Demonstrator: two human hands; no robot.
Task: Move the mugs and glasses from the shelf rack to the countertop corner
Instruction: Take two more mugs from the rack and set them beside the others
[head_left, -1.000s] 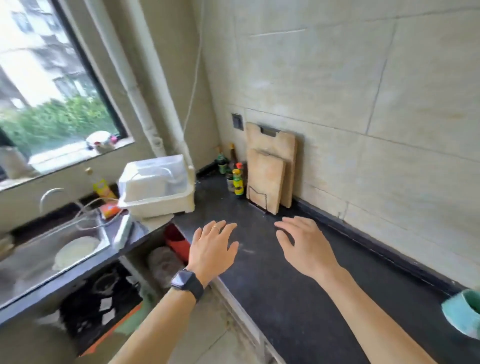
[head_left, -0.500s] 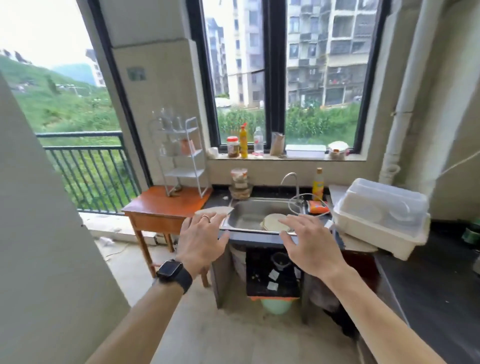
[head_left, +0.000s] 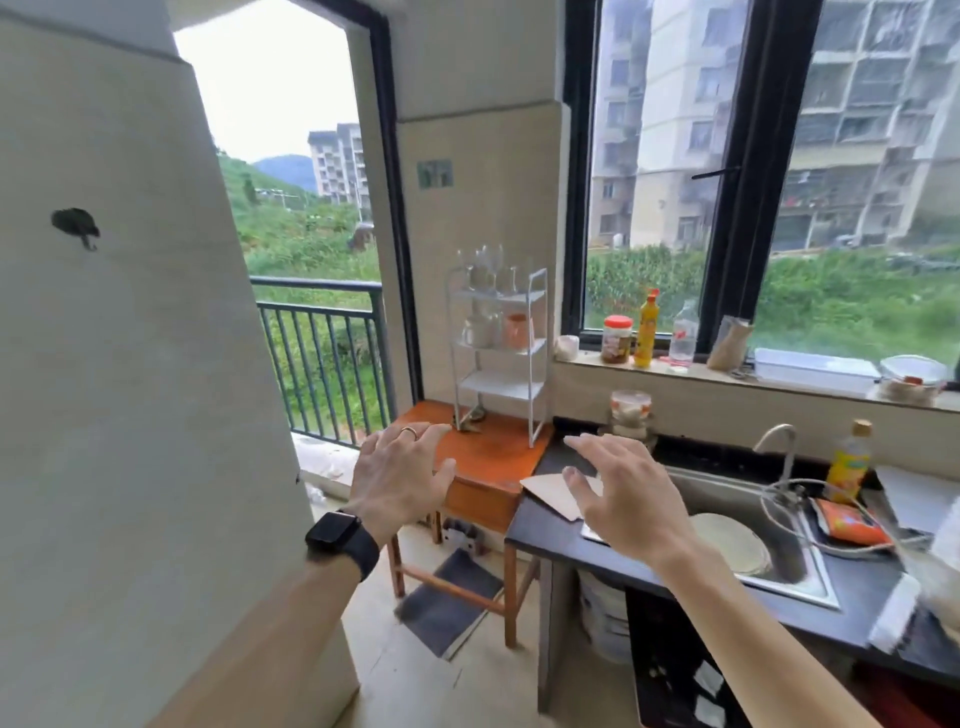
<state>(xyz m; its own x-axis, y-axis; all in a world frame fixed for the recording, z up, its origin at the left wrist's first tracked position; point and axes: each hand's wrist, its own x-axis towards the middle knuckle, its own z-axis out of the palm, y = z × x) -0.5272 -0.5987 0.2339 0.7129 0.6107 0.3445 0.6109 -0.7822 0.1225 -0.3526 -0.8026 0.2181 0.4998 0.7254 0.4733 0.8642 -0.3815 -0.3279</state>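
Head view looks across a kitchen with pale tiled walls, a beige floor and a dark countertop (head_left: 545, 535) holding a steel sink (head_left: 779, 530). Both hands hang in mid-air, palms down, fingers spread wide and holding nothing. Just beyond the left hand (head_left: 400, 478) (it wears a ring, with a black smartwatch (head_left: 340, 540) on the wrist) stands a small orange-brown wooden table (head_left: 488, 462), and on it, beyond the fingertips, the white three-tier wire shelf rack (head_left: 496, 353). Its top tier carries a cluster of clear glasses (head_left: 488, 270), too blurred to count; the middle tier holds one white mug (head_left: 475, 330) and one pinkish mug (head_left: 517, 332), side by side; the bottom tier looks bare. Under the right hand (head_left: 623, 499) lies a pale folded paper (head_left: 556, 493) on the counter edge, with two white plates (head_left: 732, 540) stacked in the sink to that hand's right. Far beyond the right hand, the windowsill (head_left: 727, 379) carries one red-lidded jar (head_left: 616, 338), one yellow squeeze bottle (head_left: 648, 330) and one clear plastic bottle (head_left: 683, 332).
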